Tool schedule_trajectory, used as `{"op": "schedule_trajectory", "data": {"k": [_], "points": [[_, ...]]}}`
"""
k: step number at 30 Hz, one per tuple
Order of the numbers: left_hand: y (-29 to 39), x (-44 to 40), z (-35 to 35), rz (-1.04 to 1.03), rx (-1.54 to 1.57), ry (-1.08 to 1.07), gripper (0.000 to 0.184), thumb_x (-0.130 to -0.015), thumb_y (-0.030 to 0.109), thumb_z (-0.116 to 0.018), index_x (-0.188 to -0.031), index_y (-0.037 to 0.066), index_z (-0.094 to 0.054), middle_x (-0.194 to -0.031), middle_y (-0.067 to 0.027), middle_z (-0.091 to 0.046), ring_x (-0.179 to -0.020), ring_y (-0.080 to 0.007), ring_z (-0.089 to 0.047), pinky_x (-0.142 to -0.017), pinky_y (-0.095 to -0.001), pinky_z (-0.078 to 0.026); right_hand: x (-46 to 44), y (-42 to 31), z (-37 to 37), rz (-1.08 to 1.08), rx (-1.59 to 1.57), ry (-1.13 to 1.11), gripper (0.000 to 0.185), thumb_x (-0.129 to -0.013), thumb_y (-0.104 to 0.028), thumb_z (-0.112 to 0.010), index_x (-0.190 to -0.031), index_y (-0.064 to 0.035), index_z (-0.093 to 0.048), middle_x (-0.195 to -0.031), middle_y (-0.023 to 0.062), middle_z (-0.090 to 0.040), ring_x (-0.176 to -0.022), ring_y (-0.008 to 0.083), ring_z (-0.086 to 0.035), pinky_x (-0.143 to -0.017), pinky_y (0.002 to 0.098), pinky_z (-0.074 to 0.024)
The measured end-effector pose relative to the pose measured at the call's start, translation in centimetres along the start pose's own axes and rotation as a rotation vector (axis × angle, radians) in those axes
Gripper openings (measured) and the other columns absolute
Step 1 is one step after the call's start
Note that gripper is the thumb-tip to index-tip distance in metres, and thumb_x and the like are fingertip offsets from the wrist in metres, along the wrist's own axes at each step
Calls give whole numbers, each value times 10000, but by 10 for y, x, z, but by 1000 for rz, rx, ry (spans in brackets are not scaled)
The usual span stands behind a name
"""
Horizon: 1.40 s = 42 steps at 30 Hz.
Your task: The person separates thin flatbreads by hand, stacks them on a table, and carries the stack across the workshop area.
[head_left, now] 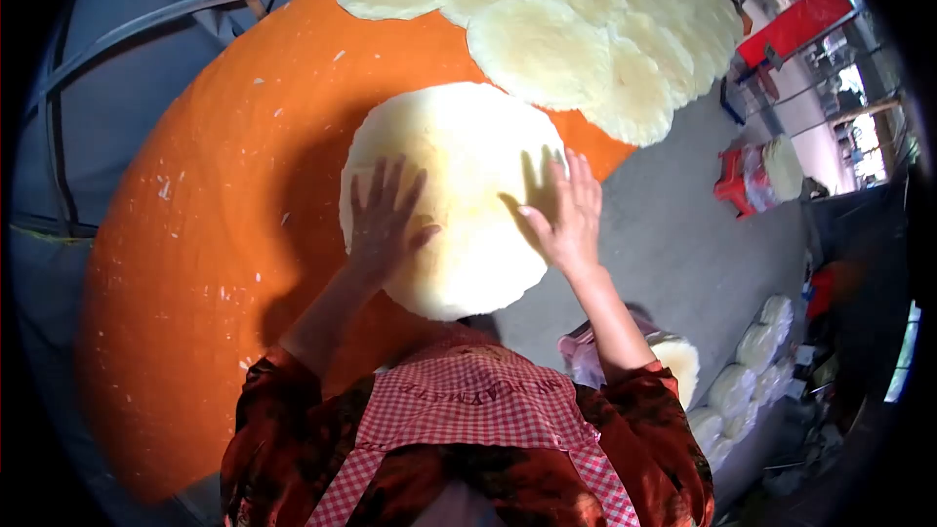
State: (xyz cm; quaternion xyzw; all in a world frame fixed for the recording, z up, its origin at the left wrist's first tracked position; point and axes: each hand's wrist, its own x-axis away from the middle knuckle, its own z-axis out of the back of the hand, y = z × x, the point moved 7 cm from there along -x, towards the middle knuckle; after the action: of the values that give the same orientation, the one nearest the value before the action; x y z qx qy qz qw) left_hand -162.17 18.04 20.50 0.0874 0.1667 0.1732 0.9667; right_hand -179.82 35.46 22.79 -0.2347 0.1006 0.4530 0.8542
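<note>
A large, pale, round flatbread (pixel 468 254) lies in front of me, partly over the orange surface and reaching past its edge. Whether it is one sheet or a stack, I cannot tell. My left hand (pixel 386 220) is on its left side in shadow, fingers spread and palm down. At its right edge is my right hand (pixel 574 215), brightly lit, with the thumb apart and the fingers stretched out. Each hand looks open and flat, with nothing gripped. Strong light falls on the middle of the bread.
Many overlapping flatbreads (pixel 542 44) cover the far end of the orange surface (pixel 195 263), which carries scattered crumbs. On the grey floor stand a red stool (pixel 732 183) with a pale stack (pixel 783 169) and several wrapped bundles (pixel 732 390). A metal frame (pixel 146 18) runs along the left.
</note>
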Motion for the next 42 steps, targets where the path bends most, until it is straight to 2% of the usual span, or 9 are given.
{"op": "schedule_trajectory", "data": {"k": [7, 9, 12, 19, 22, 27, 32, 38, 42], "points": [[-35, -24, -49, 30, 109, -127, 739, -761, 557, -625, -1360, 151, -476, -1492, -194, -252, -1399, -392, -160, -1040, -702, -69, -101, -31, -105, 242, 142, -231, 728, -843, -503, -585, -1434, -151, -347, -1519, 166, -216, -1408, 382, -150, -1073, 623, -130], [-44, -19, -65, 51, 178, -89, 721, -763, 532, -624, -1355, 148, -477, -1471, -180, -306, -1388, -371, -209, -1033, -714, -75, -91, -6, -171, 291, 307, -352, 747, -878, -570, -479, -1471, -168, -268, -1536, 173, -157, -1413, 397, -114, -1056, 654, -112], [-52, -15, -85, 102, 234, -111, 681, -817, 525, -557, -1374, 150, -444, -1481, -163, -295, -1396, -351, -197, -1023, -726, -56, -90, -3, -184, 250, 242, -448, 765, -883, -571, -471, -1485, -169, -224, -1549, 173, -100, -1418, 395, -88, -1062, 644, -96], [-65, -16, -105, 158, 427, -354, 651, -845, 462, -545, -1400, 151, -405, -1526, -138, -214, -1428, -315, -119, -998, -745, -44, -97, 1, -202, 169, 257, -617, 860, -760, -439, -686, -1445, -105, -289, -1527, 231, -120, -1412, 416, -89, -1088, 612, -51], [-68, -13, -109, 161, 454, -396, 674, -844, 480, -541, -1427, 184, -375, -1541, -138, -183, -1431, -363, -89, -1004, -748, 33, -102, -6, -198, 153, 285, -636, 885, -716, -439, -729, -1427, -99, -326, -1521, 235, -142, -1411, 419, -97, -1094, 600, -58], [-73, -11, -102, 184, 537, -337, 607, -868, 403, -520, -1395, 122, -411, -1541, -131, -188, -1436, -307, -101, -1011, -723, -24, -149, -77, -177, 264, 164, -469, 825, -763, -485, -676, -1408, -82, -356, -1498, 239, -214, -1398, 419, -161, -1076, 606, -103], [-76, -14, -98, 222, 568, -361, 604, -872, 388, -516, -1393, 101, -411, -1538, -151, -183, -1436, -319, -83, -1025, -712, 4, -158, -97, -271, 285, 228, -497, 738, -866, -543, -503, -1413, -73, -346, -1453, 236, -300, -1363, 397, -245, -1087, 590, -104], [-64, -15, -87, 140, 354, -265, 646, -827, 412, -583, -1384, 127, -424, -1518, -160, -222, -1421, -344, -134, -1037, -708, -23, -159, -85, -255, 354, 95, -393, 737, -876, -568, -483, -1441, -127, -313, -1474, 218, -285, -1380, 380, -235, -1068, 617, -137], [-56, -9, -88, 107, 233, -97, 639, -833, 498, -569, -1386, 208, -433, -1500, -153, -263, -1408, -351, -182, -1030, -719, -50, -139, -58, -138, 305, 125, -293, 678, -893, -489, -518, -1443, -140, -325, -1508, 201, -228, -1408, 370, -169, -1095, 583, -114]]}}
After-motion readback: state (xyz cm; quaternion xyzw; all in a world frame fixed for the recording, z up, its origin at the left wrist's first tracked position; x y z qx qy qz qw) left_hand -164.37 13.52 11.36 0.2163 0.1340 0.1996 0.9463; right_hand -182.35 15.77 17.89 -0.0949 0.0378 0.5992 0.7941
